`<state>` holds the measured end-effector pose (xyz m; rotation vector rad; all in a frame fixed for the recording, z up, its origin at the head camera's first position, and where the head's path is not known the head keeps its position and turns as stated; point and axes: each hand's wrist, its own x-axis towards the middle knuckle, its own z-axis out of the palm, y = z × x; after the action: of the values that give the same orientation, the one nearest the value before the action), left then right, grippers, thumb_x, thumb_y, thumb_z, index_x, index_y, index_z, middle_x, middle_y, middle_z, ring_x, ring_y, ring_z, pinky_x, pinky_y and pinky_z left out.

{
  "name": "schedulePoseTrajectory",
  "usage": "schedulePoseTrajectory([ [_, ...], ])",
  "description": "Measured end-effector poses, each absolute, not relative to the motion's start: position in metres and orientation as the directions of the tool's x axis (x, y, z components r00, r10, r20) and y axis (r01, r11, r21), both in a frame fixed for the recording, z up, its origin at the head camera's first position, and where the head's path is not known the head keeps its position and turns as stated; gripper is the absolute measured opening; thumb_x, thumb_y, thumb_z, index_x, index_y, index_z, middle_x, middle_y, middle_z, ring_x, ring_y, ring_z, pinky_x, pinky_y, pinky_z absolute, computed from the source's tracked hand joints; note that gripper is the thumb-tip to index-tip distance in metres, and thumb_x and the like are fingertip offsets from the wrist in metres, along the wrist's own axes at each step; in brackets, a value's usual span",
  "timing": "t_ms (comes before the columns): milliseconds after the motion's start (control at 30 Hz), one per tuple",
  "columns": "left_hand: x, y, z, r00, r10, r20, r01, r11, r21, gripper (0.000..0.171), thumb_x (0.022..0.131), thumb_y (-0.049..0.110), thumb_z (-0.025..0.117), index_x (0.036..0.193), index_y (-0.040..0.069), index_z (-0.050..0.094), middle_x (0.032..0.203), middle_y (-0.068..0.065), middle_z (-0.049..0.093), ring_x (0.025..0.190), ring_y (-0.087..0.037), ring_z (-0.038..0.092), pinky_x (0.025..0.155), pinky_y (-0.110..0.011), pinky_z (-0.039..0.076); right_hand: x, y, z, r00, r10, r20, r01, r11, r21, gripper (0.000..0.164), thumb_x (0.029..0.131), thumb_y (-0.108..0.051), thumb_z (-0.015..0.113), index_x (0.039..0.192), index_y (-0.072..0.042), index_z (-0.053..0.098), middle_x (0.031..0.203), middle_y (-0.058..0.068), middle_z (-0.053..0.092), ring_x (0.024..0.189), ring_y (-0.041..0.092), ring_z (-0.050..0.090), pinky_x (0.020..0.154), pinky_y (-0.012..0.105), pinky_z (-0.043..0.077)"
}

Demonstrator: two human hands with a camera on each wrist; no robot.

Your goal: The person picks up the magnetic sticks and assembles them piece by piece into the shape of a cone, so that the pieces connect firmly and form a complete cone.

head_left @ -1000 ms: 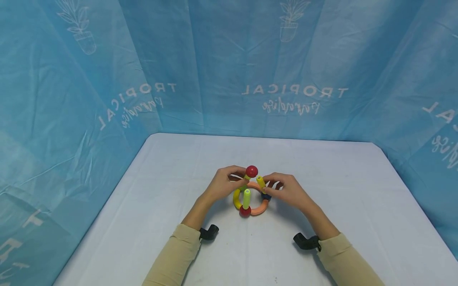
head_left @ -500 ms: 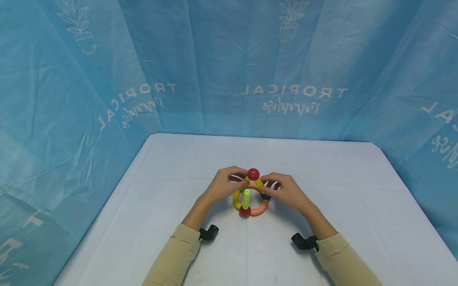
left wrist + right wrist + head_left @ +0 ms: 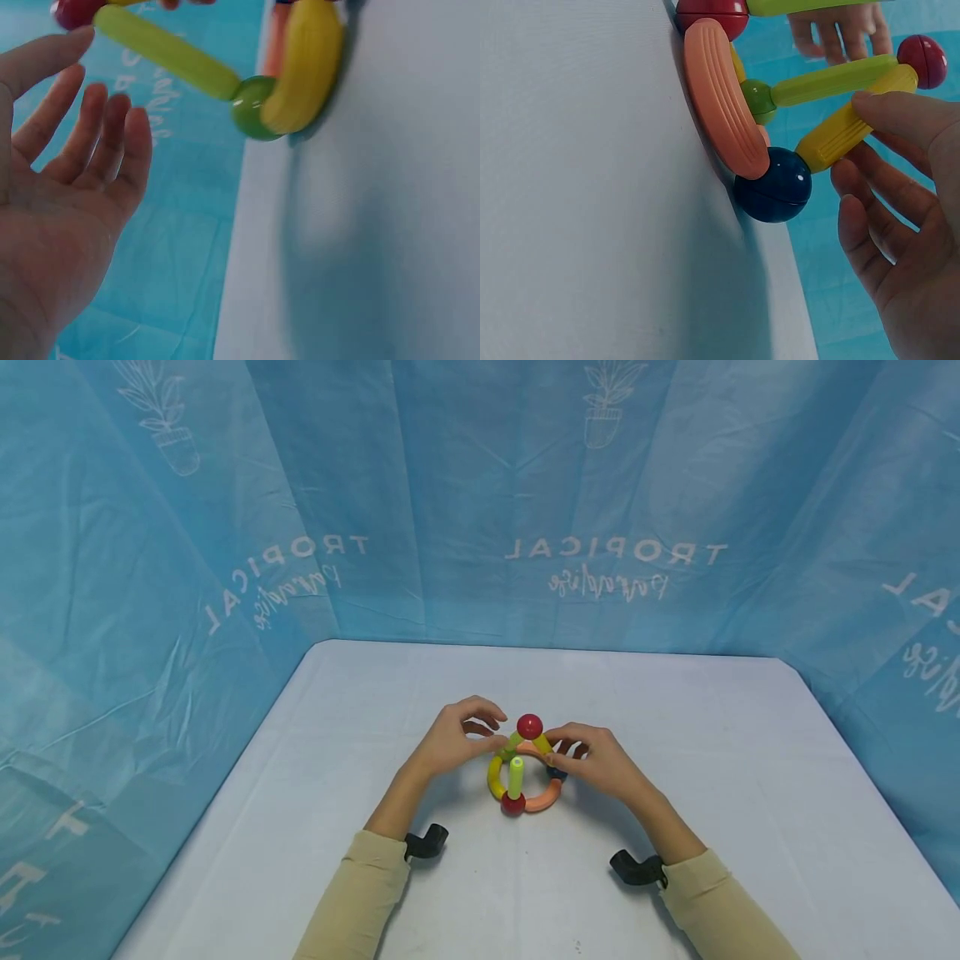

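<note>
Curved orange point(image 3: 724, 97) and yellow point(image 3: 307, 67) magnetic toy pieces form a ring on the table, joined by balls. A green rod point(image 3: 169, 52) leans up from the green ball point(image 3: 255, 109), and a yellow rod point(image 3: 840, 139) leans up from the navy ball point(image 3: 774, 186). Both meet at a raised red ball point(image 3: 529, 726). My right hand point(image 3: 600, 758) pinches the yellow rod between thumb and fingers. My left hand point(image 3: 457, 739) is beside the structure, its fingers spread and holding nothing. Another light green rod point(image 3: 516, 779) stands on the front red ball point(image 3: 513, 803), its top free.
The structure stands mid-table on a white cloth point(image 3: 480, 885). Blue printed curtains point(image 3: 465, 493) enclose the back and sides. A black camera mount point(image 3: 637, 867) is strapped to each wrist.
The raised red ball, first apart from the yellow rod, moved right and down onto its end. My left hand then released the green rod and drew back left. My right hand keeps its grip.
</note>
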<state>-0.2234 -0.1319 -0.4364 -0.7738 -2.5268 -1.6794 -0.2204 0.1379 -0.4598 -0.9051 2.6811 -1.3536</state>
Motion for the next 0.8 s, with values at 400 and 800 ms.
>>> schedulePoseTrajectory([
  [400,-0.221,-0.138,-0.431,-0.727,0.677,0.117,0.318,0.180,0.931,0.029,0.086,0.010,0.072,0.113,0.000,0.065,0.108,-0.010,0.066,0.099,-0.027,0.062,0.086,-0.039,0.051,-0.221,0.138,-0.461,-0.840,-0.490,0.233,-0.478,0.466,-0.744,0.025,0.087,-0.025,0.073,0.112,-0.027,0.070,0.100,-0.016,0.065,0.086,0.010,0.059,0.071,0.034,0.052],
  [800,-0.220,-0.126,-0.439,-0.724,0.689,0.032,0.328,0.303,0.895,0.023,0.081,0.029,0.077,0.100,0.016,0.072,0.094,0.001,0.069,0.091,-0.018,0.065,0.082,-0.033,0.052,-0.220,0.139,-0.461,-0.829,-0.501,0.248,-0.488,0.433,-0.758,0.026,0.088,-0.023,0.072,0.112,-0.033,0.069,0.101,-0.016,0.065,0.085,0.011,0.059,0.070,0.037,0.051],
])
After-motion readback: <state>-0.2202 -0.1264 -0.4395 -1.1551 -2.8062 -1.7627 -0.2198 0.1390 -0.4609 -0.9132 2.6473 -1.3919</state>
